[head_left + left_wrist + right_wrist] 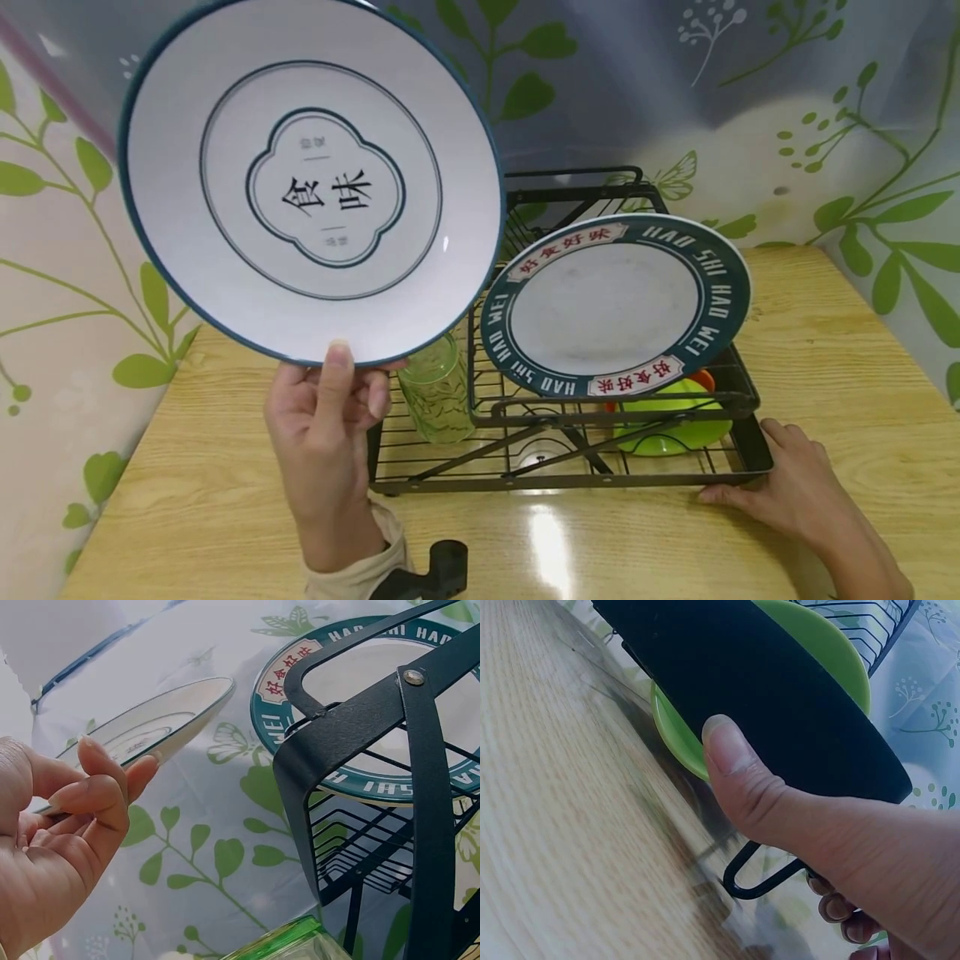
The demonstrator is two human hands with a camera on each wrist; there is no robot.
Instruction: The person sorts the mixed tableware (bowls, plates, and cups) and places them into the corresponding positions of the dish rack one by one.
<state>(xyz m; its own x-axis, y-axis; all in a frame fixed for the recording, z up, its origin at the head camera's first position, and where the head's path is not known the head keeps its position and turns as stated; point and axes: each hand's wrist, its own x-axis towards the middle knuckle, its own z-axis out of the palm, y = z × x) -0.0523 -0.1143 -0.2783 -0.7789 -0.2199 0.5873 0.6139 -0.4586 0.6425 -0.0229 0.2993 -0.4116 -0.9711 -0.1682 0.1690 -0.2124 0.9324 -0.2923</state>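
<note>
My left hand (326,442) holds up a white plate (322,187) with a blue rim, pinching its lower edge, thumb across the front. The plate's face, printed with dark characters, turns toward the head camera. In the left wrist view this plate (169,724) appears almost edge-on, left of the rack. At the right end of a black two-tier dish rack (570,482), my right hand (795,483) grips the side. The right wrist view has the thumb (735,761) against the rack's dark end panel (780,705). A second plate (607,304), white with a lettered dark green border, leans on the upper tier.
In the lower tier, a clear green glass (438,400) stands at the left and a bright green dish (667,425) sits at the right, an orange item (703,379) beside it. The rack rests on a wooden table (225,467). Leaf-patterned sheeting (810,50) hangs behind.
</note>
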